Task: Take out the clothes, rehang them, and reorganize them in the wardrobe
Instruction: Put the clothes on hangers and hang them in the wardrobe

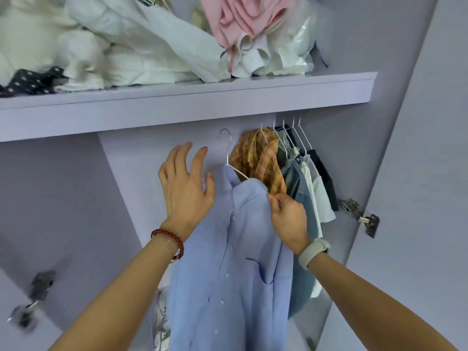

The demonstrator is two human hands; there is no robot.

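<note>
pale lilac wardrobe interior (121,173) w/ a shelf (177,97) up top, piled w/ crumpled white bedding (114,46) & a pink garment (243,19). below it, light blue button-up shirt (235,262) on a white wire hanger (229,153), just left of an orange plaid shirt (260,160) & other hung clothes (309,178) at the right end. left hand (186,183) raised, fingers spread, gripping nothing, beside the collar; right hand (288,216) pinching the shirt's shoulder fabric.
</note>
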